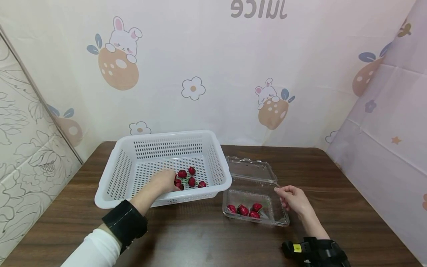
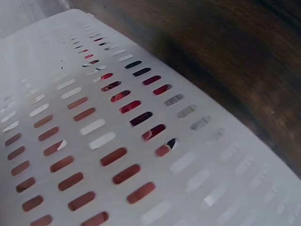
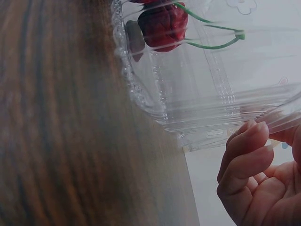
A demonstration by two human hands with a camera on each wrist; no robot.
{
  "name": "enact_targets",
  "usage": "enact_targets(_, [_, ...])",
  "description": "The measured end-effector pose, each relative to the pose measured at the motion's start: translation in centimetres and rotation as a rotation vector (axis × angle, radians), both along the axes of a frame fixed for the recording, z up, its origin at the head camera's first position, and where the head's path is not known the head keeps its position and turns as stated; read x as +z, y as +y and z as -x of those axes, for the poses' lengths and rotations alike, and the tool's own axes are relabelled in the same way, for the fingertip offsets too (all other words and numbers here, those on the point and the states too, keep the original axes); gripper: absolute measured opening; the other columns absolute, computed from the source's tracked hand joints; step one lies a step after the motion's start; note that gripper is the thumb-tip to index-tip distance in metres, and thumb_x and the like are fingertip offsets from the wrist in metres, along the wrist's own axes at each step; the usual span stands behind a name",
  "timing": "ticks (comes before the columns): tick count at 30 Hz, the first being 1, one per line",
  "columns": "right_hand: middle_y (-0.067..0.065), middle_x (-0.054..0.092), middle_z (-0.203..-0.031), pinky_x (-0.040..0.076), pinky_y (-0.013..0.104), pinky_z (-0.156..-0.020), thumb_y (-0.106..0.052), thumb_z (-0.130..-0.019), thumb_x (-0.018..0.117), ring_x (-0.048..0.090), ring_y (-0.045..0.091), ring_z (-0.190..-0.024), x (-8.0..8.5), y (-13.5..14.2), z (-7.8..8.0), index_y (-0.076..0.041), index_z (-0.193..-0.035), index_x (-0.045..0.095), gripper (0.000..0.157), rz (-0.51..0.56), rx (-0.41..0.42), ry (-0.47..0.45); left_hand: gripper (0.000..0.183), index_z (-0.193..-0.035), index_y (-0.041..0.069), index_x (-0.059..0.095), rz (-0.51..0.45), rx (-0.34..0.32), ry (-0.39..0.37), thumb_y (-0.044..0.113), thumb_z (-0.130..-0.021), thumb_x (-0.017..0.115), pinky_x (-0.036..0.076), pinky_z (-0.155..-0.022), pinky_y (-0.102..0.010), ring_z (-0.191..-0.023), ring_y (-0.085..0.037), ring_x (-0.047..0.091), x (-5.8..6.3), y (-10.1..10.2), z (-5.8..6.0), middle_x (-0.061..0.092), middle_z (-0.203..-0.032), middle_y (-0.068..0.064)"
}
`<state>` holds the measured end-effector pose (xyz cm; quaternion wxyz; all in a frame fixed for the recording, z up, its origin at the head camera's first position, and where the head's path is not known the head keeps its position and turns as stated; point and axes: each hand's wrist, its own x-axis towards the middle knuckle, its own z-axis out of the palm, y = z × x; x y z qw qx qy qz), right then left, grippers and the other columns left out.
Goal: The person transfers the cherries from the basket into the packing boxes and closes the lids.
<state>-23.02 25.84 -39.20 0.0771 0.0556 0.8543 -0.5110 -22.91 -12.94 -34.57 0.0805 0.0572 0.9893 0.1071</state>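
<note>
My left hand [image 1: 163, 182] reaches down into a white slotted plastic basket [image 1: 125, 141], right at a group of red cherries [image 1: 191, 181]. Its fingertips are hidden behind the hand, so I cannot tell whether they hold a cherry. Through the slots of the basket wall [image 2: 188, 165], parts of that hand and red fruit show in the left wrist view. With thumb and fingers my right hand [image 1: 295, 200] pinches the right rim of a clear plastic clamshell box [image 1: 280, 217]. Several cherries with green stems, one a dark red cherry [image 3: 163, 26], lie in its near left part.
The box's clear lid [image 1: 251, 170] is folded back behind it. Basket and box stand side by side on a dark wooden table [image 1: 193, 237], the basket's right end close to the box. A printed curtain [image 1: 220, 111] hangs behind the table's far edge.
</note>
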Motion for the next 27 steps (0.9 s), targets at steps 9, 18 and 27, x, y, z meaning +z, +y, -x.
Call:
enact_targets(9, [0.0,0.049,-0.061,0.042,0.028,-0.049,-0.036,-0.086,0.055,0.046,0.012,-0.052,0.1,-0.07,0.07,0.003,-0.095,0.048,0.04,0.007,-0.001,0.001,0.031,-0.088,-0.001,0.061,0.039,0.023,-0.047,0.025,-0.073,0.07,0.046,-0.062,-0.037,-0.074,-0.024,0.056,-0.64,-0.05,0.36,0.06,-0.083,-0.013])
enact_targets(18, [0.0,0.049,-0.061,0.042,0.028,-0.049,-0.034,-0.087,0.055,0.046,0.012,-0.052,-0.05,-0.11,0.15,0.003,-0.095,0.048,0.039,0.009,-0.01,-0.002,0.025,-0.092,-0.003,0.061,0.021,0.045,-0.09,0.016,-0.075,0.067,0.045,-0.064,-0.037,-0.074,-0.024,0.055,-0.87,0.05,0.49,0.06,-0.086,-0.015])
enact_targets(27, [0.0,0.049,-0.061,0.042,0.028,-0.049,-0.033,-0.088,0.054,0.046,0.012,-0.052,0.04,-0.1,0.04,0.003,-0.095,0.048,0.037,0.009,-0.006,-0.002,0.025,-0.091,-0.004,0.06,-0.007,0.024,-0.118,0.012,-0.074,0.068,0.045,-0.066,-0.035,-0.071,-0.021,0.053,-0.8,0.14,0.55,0.06,-0.085,-0.015])
